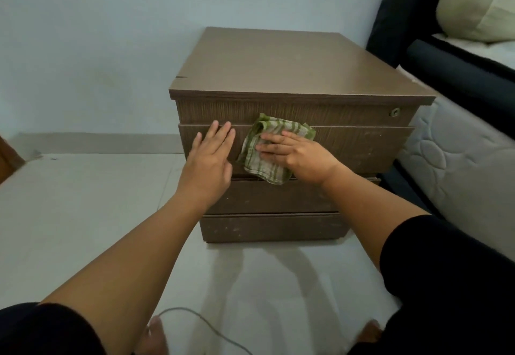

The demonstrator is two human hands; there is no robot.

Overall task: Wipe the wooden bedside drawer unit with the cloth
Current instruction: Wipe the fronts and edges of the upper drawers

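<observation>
The brown wooden bedside drawer unit stands on the floor against the wall, its drawer fronts facing me. A green and white striped cloth lies crumpled against the upper drawer front. My right hand presses it there with flat, straight fingers pointing left. My left hand rests flat on the same drawer front just left of the cloth, fingers straight and pointing up. The lower drawer fronts show pale dust specks.
A bed with a dark frame, quilted mattress and pale pillow stands right of the unit. Pale floor tiles spread to the left. A thin grey cable lies on the floor near my feet.
</observation>
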